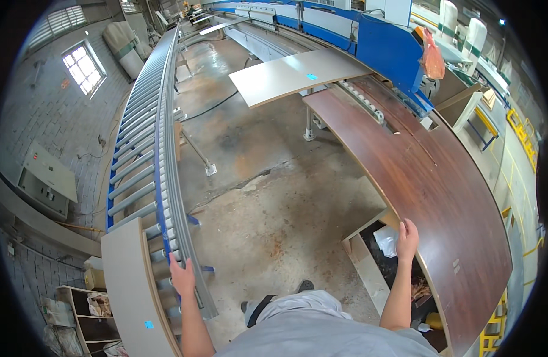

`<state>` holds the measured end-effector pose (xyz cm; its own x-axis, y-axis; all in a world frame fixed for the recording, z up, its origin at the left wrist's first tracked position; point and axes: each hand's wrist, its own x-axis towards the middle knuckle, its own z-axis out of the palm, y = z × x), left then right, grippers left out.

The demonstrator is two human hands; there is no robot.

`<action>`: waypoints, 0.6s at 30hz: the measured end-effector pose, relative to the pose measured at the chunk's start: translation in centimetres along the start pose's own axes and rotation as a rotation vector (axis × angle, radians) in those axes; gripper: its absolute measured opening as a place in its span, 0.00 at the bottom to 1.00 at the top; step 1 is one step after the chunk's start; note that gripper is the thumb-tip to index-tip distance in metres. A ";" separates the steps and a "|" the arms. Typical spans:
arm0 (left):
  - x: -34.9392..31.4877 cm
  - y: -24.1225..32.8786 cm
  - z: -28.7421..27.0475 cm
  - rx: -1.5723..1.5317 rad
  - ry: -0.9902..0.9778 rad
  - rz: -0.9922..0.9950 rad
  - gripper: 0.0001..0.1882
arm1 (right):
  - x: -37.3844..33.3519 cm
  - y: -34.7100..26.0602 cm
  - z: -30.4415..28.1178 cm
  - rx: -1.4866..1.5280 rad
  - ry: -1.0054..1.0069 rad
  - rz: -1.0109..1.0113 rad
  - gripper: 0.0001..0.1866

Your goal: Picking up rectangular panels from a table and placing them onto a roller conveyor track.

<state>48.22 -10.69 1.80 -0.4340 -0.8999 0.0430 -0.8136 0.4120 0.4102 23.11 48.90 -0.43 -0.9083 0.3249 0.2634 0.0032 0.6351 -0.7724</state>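
Note:
My left hand [182, 276] is at the side rail of a roller conveyor [162, 196], its thumb and fingers apart and nothing seen in it. Left of it a flat pale grey panel [124, 271] with a small blue sticker [149, 325] lies on the rollers. On the other side, my right hand [407, 239] is at the inner edge of a brown wood-look tabletop [440, 220]. Its fingers point forward, loosely bent, with no object visible in them. Farther ahead, another pale panel [274, 81] with a blue sticker [311, 77] rests by the blue machine [381, 53], its near corner overhanging the floor.
Below the tabletop stands an open box [369, 276] containing a white plastic bag [386, 241] and scraps. A metal support leg [201, 156] and a dark cable [213, 107] are in the aisle. A control box [48, 178] and a shelf unit [83, 315] stand at left.

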 end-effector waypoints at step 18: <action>4.9 11.2 5.9 0.348 0.172 0.226 0.43 | 6.3 0.2 3.1 -0.782 -0.196 -0.019 0.31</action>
<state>34.77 -9.62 1.23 -0.5693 -0.7801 0.2596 -0.8000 0.5984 0.0435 16.12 48.92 -0.70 -0.9678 0.2262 0.1100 0.2128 0.9695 -0.1217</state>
